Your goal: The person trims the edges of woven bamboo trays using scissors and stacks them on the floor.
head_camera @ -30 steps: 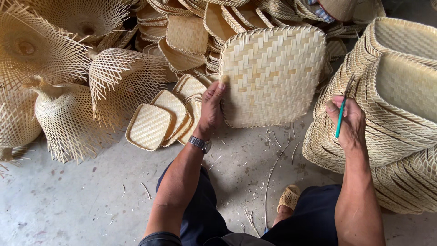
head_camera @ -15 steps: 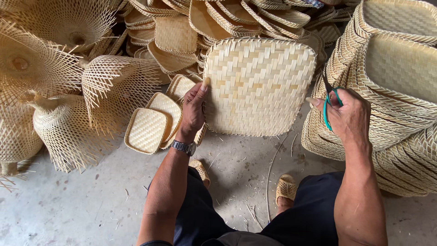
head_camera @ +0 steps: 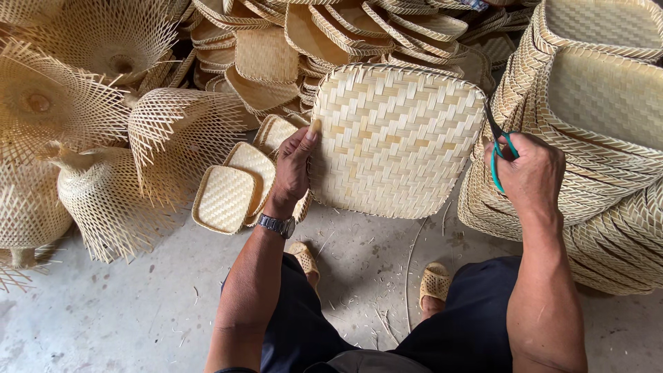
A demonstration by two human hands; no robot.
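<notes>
My left hand (head_camera: 293,169) grips the left edge of a square woven bamboo tray (head_camera: 397,138), holding it up with its underside toward me. My right hand (head_camera: 532,173) holds scissors with teal handles (head_camera: 498,155); the dark blades point up at the tray's right edge. A metal watch sits on my left wrist. My legs in dark trousers and two woven sandals (head_camera: 435,283) are below on the concrete floor.
Tall stacks of large woven trays (head_camera: 601,138) stand at the right. Small woven trays (head_camera: 224,200) lie left of my hand. Unfinished baskets with splayed strips (head_camera: 110,193) fill the left. More trays (head_camera: 276,48) pile up behind.
The tray has shifted slightly left and lower in view. My right hand with the scissors has come closer to the tray's right edge.
</notes>
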